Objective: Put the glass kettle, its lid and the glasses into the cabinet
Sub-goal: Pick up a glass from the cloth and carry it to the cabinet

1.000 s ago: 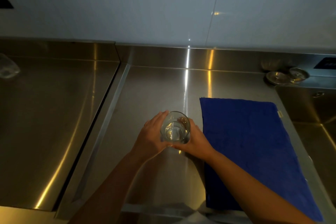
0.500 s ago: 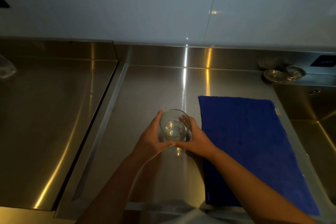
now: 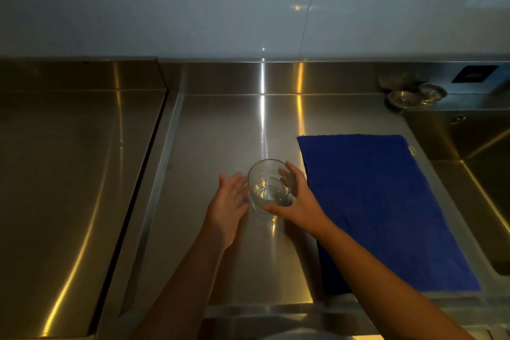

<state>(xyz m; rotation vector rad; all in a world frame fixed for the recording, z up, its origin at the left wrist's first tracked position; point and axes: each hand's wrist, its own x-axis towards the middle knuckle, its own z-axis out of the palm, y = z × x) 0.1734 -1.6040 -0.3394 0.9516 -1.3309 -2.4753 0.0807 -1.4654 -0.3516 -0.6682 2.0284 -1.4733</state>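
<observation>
Head view: a clear glass (image 3: 269, 185) sits upright, mouth up, over the middle of the steel surface (image 3: 220, 124), just left of a blue cloth (image 3: 380, 210) spread flat. Whether its base rests on the surface or is held just above it cannot be told. The right hand (image 3: 300, 201) has its grip closed round the glass, fingers on the far side and thumb across the near side. The left hand (image 3: 229, 199) has an open grip, fingers straight, palm facing the glass and just beside its left wall.

A small pale tag (image 3: 412, 150) on the cloth's right edge is too small to read. A dark blue label (image 3: 474, 74) on the back ledge is too blurred to read. Two round metal pieces (image 3: 403, 98) lie near it, above the sink (image 3: 483, 174).
</observation>
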